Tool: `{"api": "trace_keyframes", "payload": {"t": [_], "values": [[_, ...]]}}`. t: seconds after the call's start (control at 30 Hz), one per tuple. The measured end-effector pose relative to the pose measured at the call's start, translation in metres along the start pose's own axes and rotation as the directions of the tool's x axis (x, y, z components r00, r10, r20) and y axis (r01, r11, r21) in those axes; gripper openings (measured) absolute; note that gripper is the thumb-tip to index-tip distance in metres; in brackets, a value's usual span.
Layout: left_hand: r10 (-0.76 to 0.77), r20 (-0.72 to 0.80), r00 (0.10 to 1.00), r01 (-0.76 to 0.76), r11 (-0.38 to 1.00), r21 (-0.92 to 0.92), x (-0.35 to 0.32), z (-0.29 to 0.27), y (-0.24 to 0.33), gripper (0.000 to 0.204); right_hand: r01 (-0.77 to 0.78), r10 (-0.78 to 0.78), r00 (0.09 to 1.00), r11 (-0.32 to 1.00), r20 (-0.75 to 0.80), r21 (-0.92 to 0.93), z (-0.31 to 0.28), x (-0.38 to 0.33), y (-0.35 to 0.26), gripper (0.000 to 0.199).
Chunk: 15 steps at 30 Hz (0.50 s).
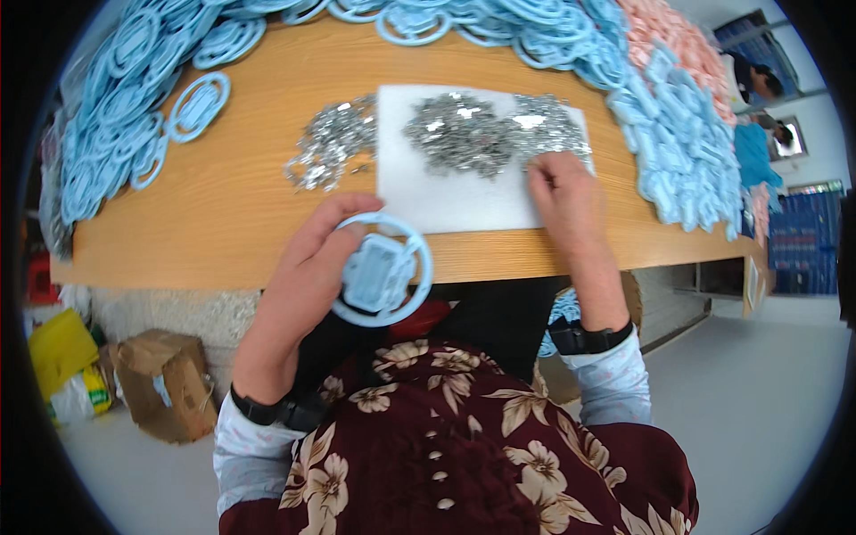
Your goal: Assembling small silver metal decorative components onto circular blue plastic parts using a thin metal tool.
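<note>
Hands at centre frame, working over the near edge of a wooden table point(223, 214). Left hand point(308, 267), just left of centre, is closed around a light-blue plastic ring point(383, 269) with a squarish insert in its middle, held at the table edge above the lap. Right hand point(566, 201), right of centre, lies palm down on a white sheet point(446, 201), fingertips curled into a heap of small shiny metal pieces point(486, 132); whether it has one pinched cannot be told.

Judgement on doing this step well: keep the ring steady and face-up in the left hand, draw a single metal piece clear of the heap before lifting, and pull it over the white sheet so strays stay visible. The pieces look tangled, so a clump may come up.

A second metal scatter point(330, 147) lies off the sheet, left of it. Blue rings point(134, 98) are heaped at upper left and along the top; more blue parts point(678, 143) and pink ones point(678, 45) at upper right.

Packages: brown cardboard box point(165, 379) on the floor at lower left; yellow bag point(58, 348) beside it at the far left edge. Labels too small to tell.
</note>
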<state>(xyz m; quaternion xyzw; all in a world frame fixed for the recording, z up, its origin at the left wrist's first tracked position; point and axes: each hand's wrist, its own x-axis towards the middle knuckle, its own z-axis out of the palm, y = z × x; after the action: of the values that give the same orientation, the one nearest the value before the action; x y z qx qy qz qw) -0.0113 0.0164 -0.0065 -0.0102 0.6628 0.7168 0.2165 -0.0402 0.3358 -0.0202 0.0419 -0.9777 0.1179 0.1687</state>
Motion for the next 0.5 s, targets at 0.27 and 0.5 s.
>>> {"api": "trace_keyframes", "payload": {"t": [0.27, 0.5], "values": [[-0.046, 0.014, 0.999, 0.046, 0.999, -0.015, 0.009, 0.004, 0.005, 0.024, -0.031, 0.035, 0.999, 0.979, -0.018, 0.201, 0.002, -0.008, 0.004, 0.014], [-0.005, 0.021, 1.0, 0.005, 1.0, -0.024, 0.009, 0.004, -0.004, 0.021, 0.057, -0.057, 0.998, 0.998, 0.006, 0.015, 0.001, -0.005, 0.002, 0.013]]}}
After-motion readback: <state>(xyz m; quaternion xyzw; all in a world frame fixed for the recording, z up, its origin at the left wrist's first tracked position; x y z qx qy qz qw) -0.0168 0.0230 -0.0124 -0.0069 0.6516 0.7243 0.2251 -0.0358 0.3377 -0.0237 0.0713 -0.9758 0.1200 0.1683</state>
